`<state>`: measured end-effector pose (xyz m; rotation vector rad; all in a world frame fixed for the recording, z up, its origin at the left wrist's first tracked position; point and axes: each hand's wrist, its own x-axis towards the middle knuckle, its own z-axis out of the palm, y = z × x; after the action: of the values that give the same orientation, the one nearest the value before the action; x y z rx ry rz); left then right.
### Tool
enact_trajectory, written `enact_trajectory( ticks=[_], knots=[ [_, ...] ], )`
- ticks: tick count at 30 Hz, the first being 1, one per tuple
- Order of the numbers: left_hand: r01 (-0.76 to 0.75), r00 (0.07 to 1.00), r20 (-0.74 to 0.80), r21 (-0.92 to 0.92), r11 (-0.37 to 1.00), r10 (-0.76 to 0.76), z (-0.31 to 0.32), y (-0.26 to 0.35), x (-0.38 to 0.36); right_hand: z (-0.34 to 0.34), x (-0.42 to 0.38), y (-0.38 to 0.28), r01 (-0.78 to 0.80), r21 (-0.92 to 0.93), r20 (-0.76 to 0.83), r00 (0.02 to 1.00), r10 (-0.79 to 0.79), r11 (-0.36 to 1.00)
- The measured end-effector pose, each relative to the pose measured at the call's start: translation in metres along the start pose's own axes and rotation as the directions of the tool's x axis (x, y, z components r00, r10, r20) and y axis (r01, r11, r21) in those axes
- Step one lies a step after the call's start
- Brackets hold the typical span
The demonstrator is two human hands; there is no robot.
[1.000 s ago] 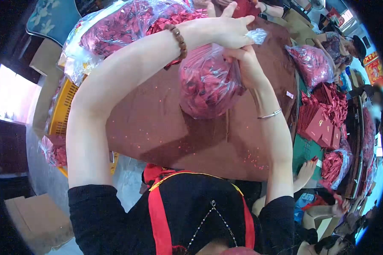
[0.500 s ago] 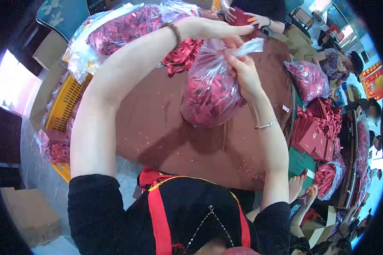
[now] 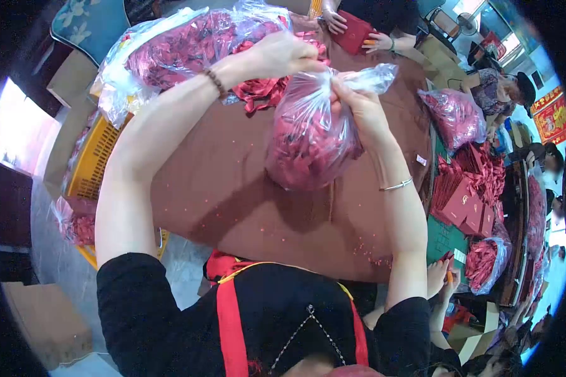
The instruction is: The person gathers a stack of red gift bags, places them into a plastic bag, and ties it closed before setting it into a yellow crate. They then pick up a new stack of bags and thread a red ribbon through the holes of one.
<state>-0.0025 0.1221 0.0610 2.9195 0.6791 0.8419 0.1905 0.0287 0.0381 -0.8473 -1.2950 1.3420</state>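
The bag, clear plastic full of red pieces, hangs over the desk, its shadow falling on the brown cloth below. The right hand grips its gathered neck, thumb and fingers pinched together, with the loose end sticking out past them. The left hand is at the neck too, fingers curled in; whether they pinch the plastic I cannot tell. The step in hand looks like closing the neck, which shows no finished knot. The next move seems to call for a firm right-hand pinch and free plastic for the left to work round it. Just behind lie red ribbons and a big bag; across the desk, another person's hands hold a red box.
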Motion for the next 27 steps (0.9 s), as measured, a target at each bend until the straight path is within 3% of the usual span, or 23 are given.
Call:
enact_trajectory(
  ticks=[3, 4, 6, 9, 11, 12, 13, 14, 15, 16, 17, 18, 19, 21, 23, 25, 27],
  knots=[
    [0.153, 0.988, 0.023, -0.24, 0.959, -0.152, -0.012, 0.015, -0.009, -0.008, 0.006, 0.003, -0.06, -0.031, 0.029, 0.998, 0.06, 0.998],
    [0.154, 0.988, 0.023, -0.241, 0.958, -0.153, -0.019, 0.023, -0.008, -0.014, 0.01, 0.005, -0.146, -0.041, -0.006, 0.989, 0.146, 0.988],
    [0.228, 0.974, 0.067, -0.243, 0.943, -0.219, -0.033, 0.042, -0.006, -0.012, 0.011, -0.001, -0.166, 0.012, -0.003, 0.986, 0.166, 0.986],
    [-0.018, 0.985, -0.172, 0.036, 0.999, 0.024, -0.015, 0.071, -0.003, -0.004, 0.006, -0.007, -0.153, 0.159, 0.035, 0.988, 0.149, 0.975],
    [-0.069, 0.993, -0.081, 0.189, 0.98, 0.085, -0.005, 0.091, -0.005, -0.008, 0.008, -0.001, -0.07, 0.209, 0.019, 0.998, 0.068, 0.975],
    [-0.067, 0.995, -0.053, 0.244, 0.967, 0.082, 0.001, 0.094, -0.006, -0.023, 0.012, 0.006, -0.079, 0.183, 0.125, 0.991, 0.057, 0.98],
    [-0.069, 0.996, -0.048, 0.14, 0.988, 0.077, -0.001, 0.094, -0.013, -0.022, 0.012, 0.004, -0.077, 0.171, 0.121, 0.991, 0.056, 0.982],
    [0.037, 0.984, -0.177, 0.099, 0.994, -0.019, 0.003, 0.091, -0.015, -0.021, 0.011, 0.002, -0.071, 0.164, 0.11, 0.992, 0.053, 0.984],
    [0.149, 0.945, -0.299, 0.046, 0.988, -0.129, 0.007, 0.087, -0.021, -0.019, 0.014, -0.004, -0.16, 0.08, 0.117, 0.982, 0.15, 0.984],
    [0.329, 0.933, -0.078, -0.219, 0.919, -0.353, 0.002, 0.081, -0.02, -0.012, 0.015, -0.005, -0.128, 0.056, 0.082, 0.989, 0.123, 0.99],
    [0.395, 0.905, -0.011, -0.347, 0.85, -0.425, 0.011, 0.062, -0.019, -0.006, 0.016, -0.004, -0.098, 0.028, 0.05, 0.994, 0.097, 0.995],
    [0.457, 0.872, 0.062, -0.463, 0.759, -0.486, 0.022, 0.046, -0.02, -0.01, 0.02, -0.001, -0.184, 0.094, 0.123, 0.977, 0.172, 0.978],
    [0.506, 0.86, 0.093, -0.27, 0.819, -0.501, 0.012, 0.057, -0.019, -0.009, 0.021, -0.003, -0.182, 0.091, 0.13, 0.977, 0.17, 0.979],
    [0.358, 0.924, -0.031, -0.285, 0.889, -0.382, 0.024, 0.049, -0.021, -0.007, 0.018, -0.009, -0.108, 0.037, 0.093, 0.99, 0.105, 0.993],
    [0.343, 0.919, -0.067, -0.345, 0.874, -0.387, 0.031, 0.049, -0.023, -0.009, 0.017, -0.013, -0.115, 0.014, 0.084, 0.99, 0.114, 0.993],
    [0.339, 0.92, -0.056, -0.378, 0.862, -0.387, 0.034, 0.046, -0.025, -0.011, 0.018, -0.014, -0.091, -0.165, 0.105, 0.988, 0.109, 0.982],
    [0.26, 0.952, -0.062, -0.359, 0.897, -0.3, 0.032, 0.041, -0.026, -0.01, 0.02, -0.024, 0.072, -0.363, 0.194, 0.981, 0.0, 0.929]
  ],
)
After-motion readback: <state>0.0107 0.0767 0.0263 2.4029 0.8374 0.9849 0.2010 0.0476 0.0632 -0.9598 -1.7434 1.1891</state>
